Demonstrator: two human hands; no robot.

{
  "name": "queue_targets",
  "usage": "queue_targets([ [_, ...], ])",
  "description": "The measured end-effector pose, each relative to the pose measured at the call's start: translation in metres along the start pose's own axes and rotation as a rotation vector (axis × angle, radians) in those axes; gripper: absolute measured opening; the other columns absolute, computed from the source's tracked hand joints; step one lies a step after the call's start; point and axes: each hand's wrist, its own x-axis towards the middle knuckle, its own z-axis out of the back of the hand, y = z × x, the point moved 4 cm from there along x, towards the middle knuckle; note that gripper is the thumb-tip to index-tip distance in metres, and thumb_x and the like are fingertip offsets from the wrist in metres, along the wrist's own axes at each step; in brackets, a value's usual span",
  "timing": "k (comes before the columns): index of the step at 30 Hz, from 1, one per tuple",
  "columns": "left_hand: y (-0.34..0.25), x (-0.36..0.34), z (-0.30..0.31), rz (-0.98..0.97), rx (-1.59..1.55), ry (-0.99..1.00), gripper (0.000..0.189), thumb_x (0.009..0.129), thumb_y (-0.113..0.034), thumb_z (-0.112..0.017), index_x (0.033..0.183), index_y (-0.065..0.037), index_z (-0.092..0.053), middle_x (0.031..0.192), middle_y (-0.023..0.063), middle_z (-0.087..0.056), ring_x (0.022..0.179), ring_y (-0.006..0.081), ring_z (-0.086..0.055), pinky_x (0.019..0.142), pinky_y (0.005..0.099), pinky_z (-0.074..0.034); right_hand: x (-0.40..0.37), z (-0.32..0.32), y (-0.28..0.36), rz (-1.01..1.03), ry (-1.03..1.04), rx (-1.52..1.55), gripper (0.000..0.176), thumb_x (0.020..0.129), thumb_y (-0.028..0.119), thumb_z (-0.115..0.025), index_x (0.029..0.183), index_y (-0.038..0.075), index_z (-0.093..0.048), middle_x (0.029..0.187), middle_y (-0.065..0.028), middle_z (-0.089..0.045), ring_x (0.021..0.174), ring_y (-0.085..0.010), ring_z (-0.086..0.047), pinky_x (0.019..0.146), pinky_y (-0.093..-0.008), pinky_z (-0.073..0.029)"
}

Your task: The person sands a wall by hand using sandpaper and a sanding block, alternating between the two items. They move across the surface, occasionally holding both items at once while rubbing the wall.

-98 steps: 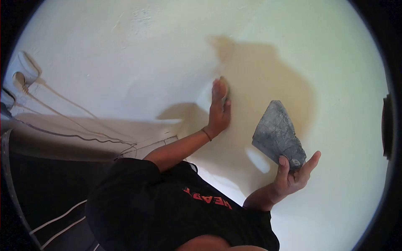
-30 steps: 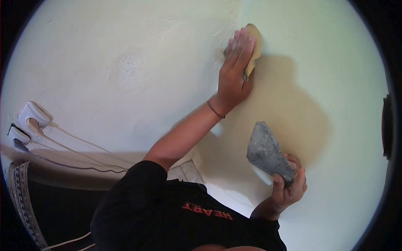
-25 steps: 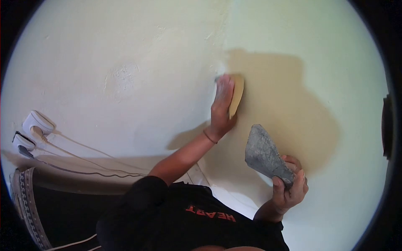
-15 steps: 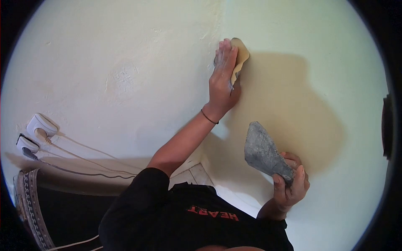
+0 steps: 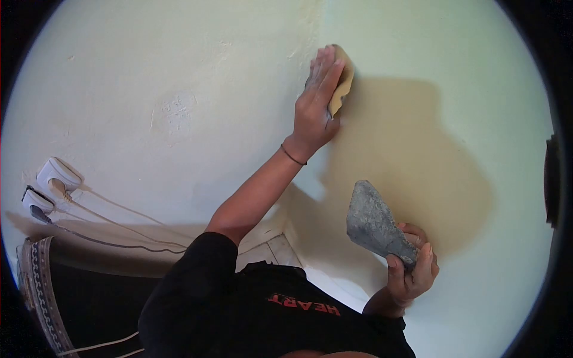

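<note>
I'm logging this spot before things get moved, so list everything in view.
Sandpaper-like sheet: 1, tan, between left hand and wall
Rough flat piece: 1, grey, in right hand
Walls: 2, cream and pale green, meeting in a corner
Wall outlets: 2, white, left
Corded plugs: 2, beige and dark grey, in the outlets
Thin cables: 2, whitish, lower left
Patterned border: 1, grey, left, edging something black
Tiles: at least 2, pale, low centre
Unclear object: 1, dark, right edge
T-shirt: 1, black, red "HEART", bottom
Wristband: 1, dark, left wrist
Left hand: 1, upper centre
Right hand: 1, lower right
</note>
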Motion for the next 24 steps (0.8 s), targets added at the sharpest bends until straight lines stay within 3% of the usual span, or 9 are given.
queue_targets([
  [3, -0.007, -0.009, -0.001, 0.016, 0.007, -0.003, 0.057, 0.076, 0.012, -0.041, 0.132, 0.006, -0.036, 0.138, 0.0263, -0.034, 0.13, 0.0396, -0.029, 0.109, 0.0467, -0.021, 0.0, 0.002, 0.001, -0.014, 0.011, -0.019, 0.056, 0.084, 0.02, -0.062, 0.134, 0.022, -0.038, 0.075, -0.0149, -0.064, 0.067, -0.0301, -0.062, 0.072, -0.043, -0.052],
  [7, 0.007, -0.059, 0.007, 0.021, 0.073, 0.114, 0.061, 0.072, 0.012, -0.045, 0.132, 0.006, -0.036, 0.138, 0.0271, -0.033, 0.131, 0.0401, -0.028, 0.108, 0.0474, -0.021, 0.006, -0.002, 0.005, -0.024, -0.019, -0.032, 0.05, 0.084, 0.02, -0.063, 0.13, 0.019, -0.042, 0.077, -0.0151, -0.065, 0.072, -0.032, -0.062, 0.07, -0.0418, -0.051],
  [10, 0.008, -0.053, 0.013, -0.011, 0.062, 0.139, 0.06, 0.073, 0.011, -0.047, 0.132, 0.005, -0.036, 0.139, 0.0272, -0.032, 0.13, 0.0402, -0.029, 0.108, 0.0478, -0.023, 0.008, -0.003, 0.008, -0.034, -0.038, -0.004, 0.046, 0.084, 0.02, -0.064, 0.125, 0.018, -0.045, 0.078, -0.015, -0.065, 0.075, -0.0337, -0.062, 0.07, -0.041, -0.05],
  [12, 0.007, -0.032, 0.014, -0.038, 0.089, 0.137, 0.056, 0.081, -0.007, -0.058, 0.131, 0.004, -0.037, 0.138, 0.0248, -0.035, 0.129, 0.0387, -0.033, 0.106, 0.0486, -0.027, 0.008, -0.003, 0.008, -0.041, -0.047, 0.01, 0.044, 0.084, 0.02, -0.064, 0.124, 0.019, -0.046, 0.079, -0.0149, -0.065, 0.075, -0.0344, -0.062, 0.069, -0.0407, -0.05],
  [16, 0.004, 0.006, 0.009, -0.076, 0.063, 0.093, 0.057, 0.08, -0.008, -0.058, 0.132, 0.003, -0.037, 0.139, 0.0242, -0.034, 0.13, 0.0388, -0.032, 0.106, 0.0482, -0.027, 0.01, -0.002, 0.009, -0.065, -0.048, -0.041, 0.045, 0.085, 0.023, -0.063, 0.126, 0.022, -0.044, 0.077, -0.0138, -0.065, 0.072, -0.0322, -0.062, 0.07, -0.0408, -0.05],
  [24, 0.011, -0.037, 0.011, -0.074, 0.138, 0.144, 0.053, 0.083, -0.012, -0.056, 0.131, 0.002, -0.039, 0.139, 0.0239, -0.034, 0.13, 0.0385, -0.032, 0.107, 0.0478, -0.026, 0.011, -0.005, 0.01, -0.043, -0.029, -0.046, 0.049, 0.087, 0.025, -0.06, 0.131, 0.028, -0.04, 0.075, -0.0126, -0.065, 0.071, -0.0302, -0.062, 0.071, -0.0405, -0.05],
])
